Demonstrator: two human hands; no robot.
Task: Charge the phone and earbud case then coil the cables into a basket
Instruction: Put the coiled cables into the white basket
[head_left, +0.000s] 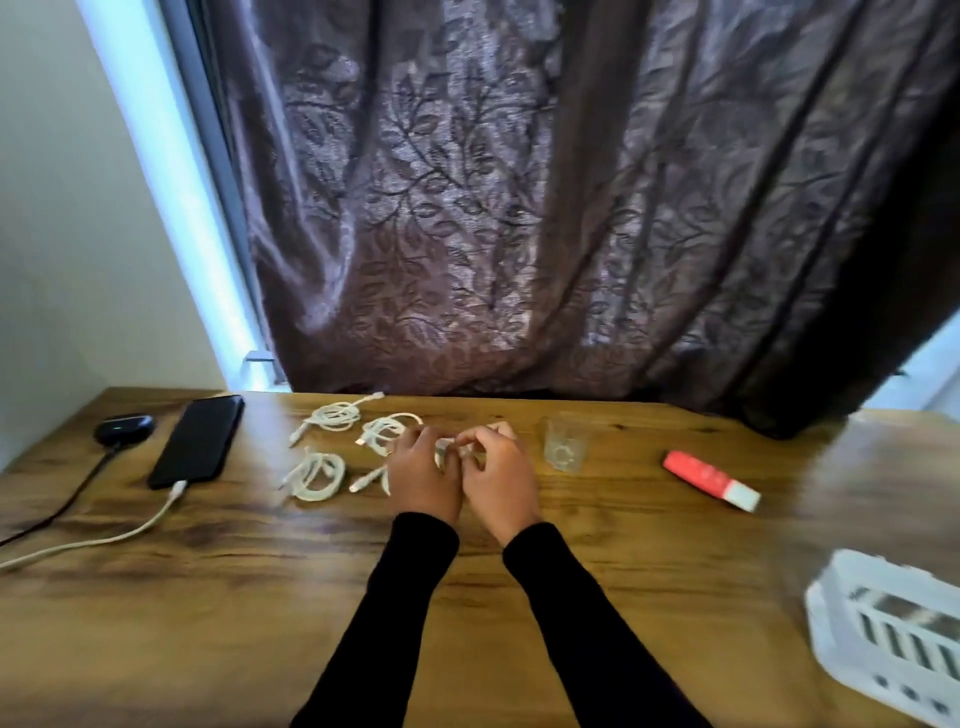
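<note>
**Bystanders on your desk**

You face a wooden desk set against a dark, leaf-patterned curtain. A small clear glass cup stands near the back edge. To its right, well apart, you see a red tube with a white cap lying flat. A pale wall rises at left.

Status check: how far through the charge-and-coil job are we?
Done: phone and earbud case each have a cable plugged in; three coils lie on the table. In hand: left hand and right hand work another white cable. Left: basket holds no coils yet.
</note>
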